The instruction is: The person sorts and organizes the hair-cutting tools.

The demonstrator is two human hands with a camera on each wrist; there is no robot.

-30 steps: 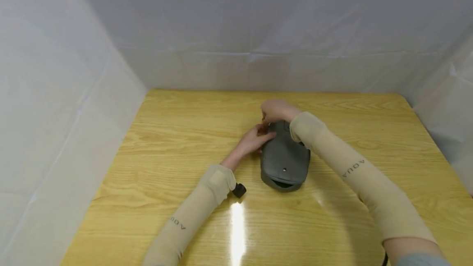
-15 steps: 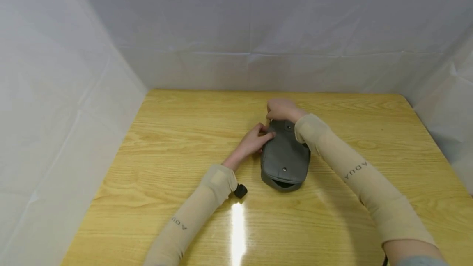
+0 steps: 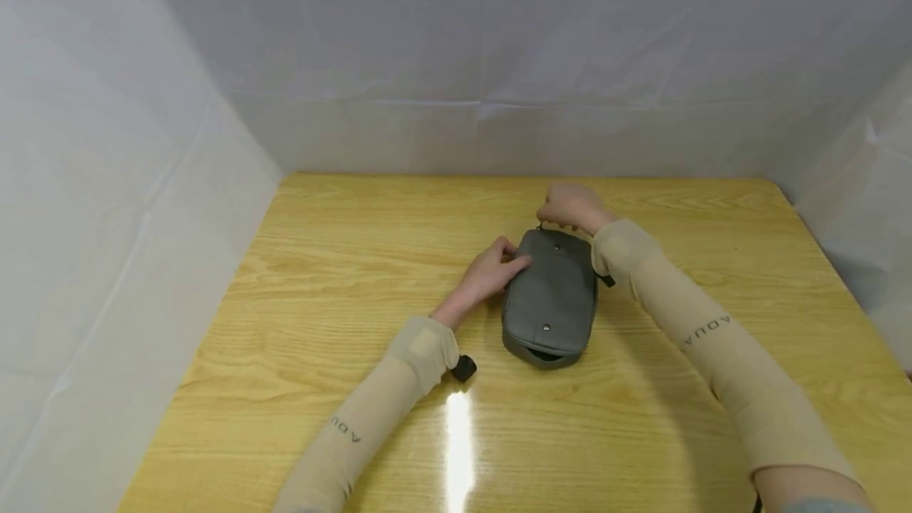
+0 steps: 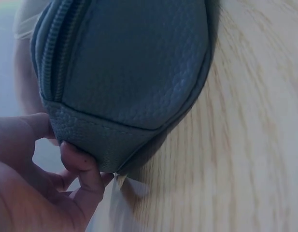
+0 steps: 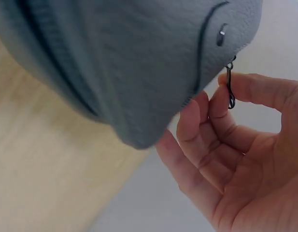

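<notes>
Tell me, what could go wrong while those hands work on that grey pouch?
The right hand pinches only a thin metal zipper pull, which could slip from the fingers. The left hand braces just one far corner of the grey pouch, so a tug might slide or twist it on the glossy wooden table. The pouch's near end gapes open; whether anything is inside cannot be seen.

One grey pouch [image 3: 550, 295] — two hands — one table [image 3: 321, 275].

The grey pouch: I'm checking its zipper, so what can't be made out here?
- Head view: the right hand covers the grey pouch far end; zipper pull unseen.
- Right wrist view: metal pull ring partly behind fingertips; zipper blurred.
- Left wrist view: zipper cut off by the top edge.
</notes>
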